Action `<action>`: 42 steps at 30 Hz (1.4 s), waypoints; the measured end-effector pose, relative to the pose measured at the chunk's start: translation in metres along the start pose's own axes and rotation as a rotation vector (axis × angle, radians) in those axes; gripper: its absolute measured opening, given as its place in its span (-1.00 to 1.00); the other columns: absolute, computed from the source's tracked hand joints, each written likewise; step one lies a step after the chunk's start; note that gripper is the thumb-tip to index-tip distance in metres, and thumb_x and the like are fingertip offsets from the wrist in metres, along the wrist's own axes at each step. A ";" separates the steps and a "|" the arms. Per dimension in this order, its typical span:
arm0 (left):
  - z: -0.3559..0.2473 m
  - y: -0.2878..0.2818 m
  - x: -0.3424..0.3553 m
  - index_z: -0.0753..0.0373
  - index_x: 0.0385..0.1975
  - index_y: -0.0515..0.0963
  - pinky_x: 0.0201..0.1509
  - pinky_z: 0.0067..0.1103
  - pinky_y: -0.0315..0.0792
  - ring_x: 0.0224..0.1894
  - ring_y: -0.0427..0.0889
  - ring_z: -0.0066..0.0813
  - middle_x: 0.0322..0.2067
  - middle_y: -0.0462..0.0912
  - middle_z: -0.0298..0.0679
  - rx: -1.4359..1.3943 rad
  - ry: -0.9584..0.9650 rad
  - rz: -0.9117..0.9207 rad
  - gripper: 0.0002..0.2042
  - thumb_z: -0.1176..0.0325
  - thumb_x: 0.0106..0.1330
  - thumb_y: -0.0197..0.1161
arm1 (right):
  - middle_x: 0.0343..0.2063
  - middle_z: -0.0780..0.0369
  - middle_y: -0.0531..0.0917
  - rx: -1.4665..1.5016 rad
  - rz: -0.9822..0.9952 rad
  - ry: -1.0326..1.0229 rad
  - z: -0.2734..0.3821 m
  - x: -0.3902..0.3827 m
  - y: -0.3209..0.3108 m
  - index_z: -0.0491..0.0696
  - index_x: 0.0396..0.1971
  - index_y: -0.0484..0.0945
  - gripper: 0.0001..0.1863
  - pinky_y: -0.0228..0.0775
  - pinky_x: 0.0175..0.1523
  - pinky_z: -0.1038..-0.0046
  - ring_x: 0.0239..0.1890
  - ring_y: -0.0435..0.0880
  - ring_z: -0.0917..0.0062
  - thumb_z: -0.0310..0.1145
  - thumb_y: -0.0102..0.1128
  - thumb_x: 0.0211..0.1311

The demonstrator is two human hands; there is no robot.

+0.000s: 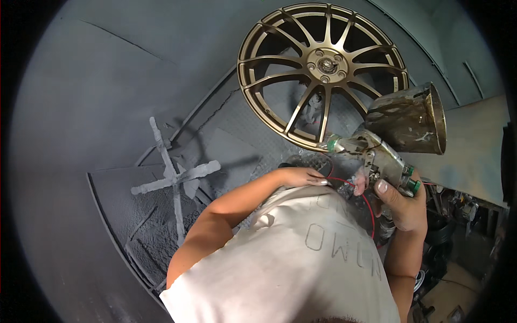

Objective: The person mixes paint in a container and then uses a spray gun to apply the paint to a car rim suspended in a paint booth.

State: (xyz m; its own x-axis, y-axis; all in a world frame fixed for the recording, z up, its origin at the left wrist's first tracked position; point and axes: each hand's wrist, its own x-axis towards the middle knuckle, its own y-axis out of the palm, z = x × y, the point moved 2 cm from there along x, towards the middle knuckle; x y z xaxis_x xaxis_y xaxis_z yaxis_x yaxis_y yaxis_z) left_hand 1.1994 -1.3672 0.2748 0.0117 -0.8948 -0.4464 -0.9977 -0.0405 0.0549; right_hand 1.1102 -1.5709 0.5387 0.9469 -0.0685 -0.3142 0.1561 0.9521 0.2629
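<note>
My right hand is wrapped round the handle of a metal spray gun with a stained metal cup and green knobs; a red hose hangs near it. The gun's green-tipped front points toward the bottom rim of a bronze multi-spoke car wheel, which stands raised on a support at the top. My left hand rests at the front of my white shirt, fingers stretched out and slightly bent; anything beneath them is hidden.
A grey overspray-coated cross-shaped stand is at left beside a grey textured panel. Grey booth walls curve around me. A pale board and dark cluttered equipment are at right.
</note>
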 end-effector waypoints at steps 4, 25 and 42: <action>0.065 -0.036 -0.021 0.30 0.02 0.57 0.14 -0.51 0.39 -0.02 0.59 -0.33 -0.07 0.65 -0.07 0.040 -0.309 -0.223 -0.58 0.08 0.35 0.21 | -0.33 0.21 0.70 -0.030 -0.008 0.076 0.000 0.026 0.020 -0.23 -0.11 0.57 -0.64 0.36 -0.54 0.69 -0.36 0.64 0.63 -0.34 0.31 0.15; 0.125 -0.147 -0.048 0.31 -0.12 0.45 -0.38 -0.63 0.47 -0.35 0.52 -0.49 -0.30 0.56 -0.24 -1.068 0.000 -1.180 -0.69 0.67 0.18 -0.13 | -0.38 0.18 0.70 -0.084 -0.267 0.055 -0.005 0.034 0.038 -0.30 0.00 0.48 -0.51 0.37 -0.55 0.68 -0.43 0.65 0.62 -0.36 0.32 0.09; 0.110 -0.147 -0.053 0.30 0.05 0.39 -0.14 -0.59 0.62 -0.23 0.63 -0.41 -0.19 0.59 -0.20 -1.181 0.001 -1.020 -0.63 0.64 0.24 -0.14 | -0.33 0.20 0.71 -0.141 -0.161 0.093 -0.010 0.041 0.034 -0.26 -0.03 0.52 -0.58 0.38 -0.52 0.69 -0.41 0.65 0.64 -0.33 0.29 0.18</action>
State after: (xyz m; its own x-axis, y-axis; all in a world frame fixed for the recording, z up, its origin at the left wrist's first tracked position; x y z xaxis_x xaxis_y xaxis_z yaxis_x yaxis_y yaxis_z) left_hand 1.3376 -1.2646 0.1926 0.6263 -0.2726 -0.7304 0.0478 -0.9217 0.3850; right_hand 1.1520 -1.5384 0.5260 0.8818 -0.2014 -0.4264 0.2561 0.9638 0.0745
